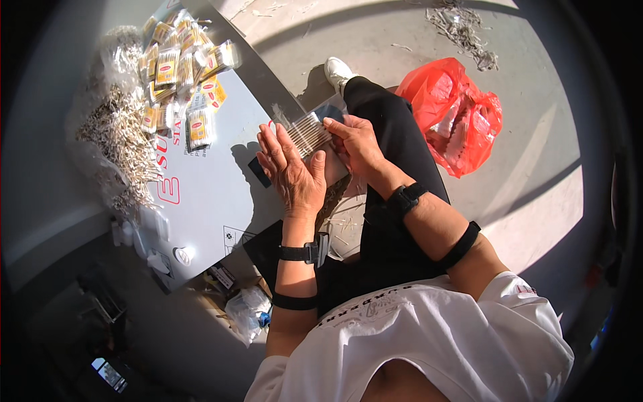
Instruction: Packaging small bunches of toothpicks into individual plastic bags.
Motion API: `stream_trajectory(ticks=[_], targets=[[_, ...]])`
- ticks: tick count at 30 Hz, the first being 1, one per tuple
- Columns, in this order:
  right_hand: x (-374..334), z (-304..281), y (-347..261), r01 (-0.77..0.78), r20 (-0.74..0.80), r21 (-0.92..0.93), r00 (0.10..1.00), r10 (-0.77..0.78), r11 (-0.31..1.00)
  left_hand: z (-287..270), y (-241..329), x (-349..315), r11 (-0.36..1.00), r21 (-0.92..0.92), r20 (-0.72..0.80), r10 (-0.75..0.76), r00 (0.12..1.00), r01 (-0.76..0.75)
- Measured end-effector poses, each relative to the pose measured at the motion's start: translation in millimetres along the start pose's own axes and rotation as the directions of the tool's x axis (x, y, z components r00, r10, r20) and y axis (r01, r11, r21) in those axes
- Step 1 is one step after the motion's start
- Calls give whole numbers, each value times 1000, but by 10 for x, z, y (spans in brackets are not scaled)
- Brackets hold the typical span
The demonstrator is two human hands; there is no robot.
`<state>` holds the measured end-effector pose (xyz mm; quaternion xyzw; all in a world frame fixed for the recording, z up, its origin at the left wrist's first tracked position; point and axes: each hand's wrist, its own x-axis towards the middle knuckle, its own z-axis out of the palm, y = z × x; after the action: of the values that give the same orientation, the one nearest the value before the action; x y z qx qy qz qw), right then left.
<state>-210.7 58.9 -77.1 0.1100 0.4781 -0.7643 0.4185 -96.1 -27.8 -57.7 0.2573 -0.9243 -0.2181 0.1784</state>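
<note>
A row of cotton swabs point(305, 137) in what looks like a clear plastic sleeve lies between my hands, at the near right edge of the grey board. My right hand point(356, 144) is closed, thumb and fingers pinching the right end of this pack. Beside the swabs' left end, my left hand point(293, 171) is open with its fingers stretched out; whether it touches them I cannot tell. To the left lies a heap of filled swab packs point(167, 65) with yellow labels. Left of that, loose cotton swabs point(117, 141) spill from a large clear bag.
A red plastic bag point(447, 110) sits on the floor to my right, past my leg. Scraps point(463, 30) lie on the floor farther back. A small round white container point(183, 255) stands near the board's near left corner. A clear plastic bag point(248, 311) lies below.
</note>
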Motion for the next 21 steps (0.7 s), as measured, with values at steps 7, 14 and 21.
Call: stream_trajectory(ticks=[7,14,21], targets=[[-15,82,31,-15,-48,-76,999,11,997,-62,-10,-75,914,405,239,-81,968,-24],[47,-5,86,-20,-57,-38,998,18,999,-154,-230,-34,976,196,15,-100,995,95],[48,-44,27,167,-154,-203,968,-200,965,-600,-1424,538,929,-127,-441,-366,820,347]])
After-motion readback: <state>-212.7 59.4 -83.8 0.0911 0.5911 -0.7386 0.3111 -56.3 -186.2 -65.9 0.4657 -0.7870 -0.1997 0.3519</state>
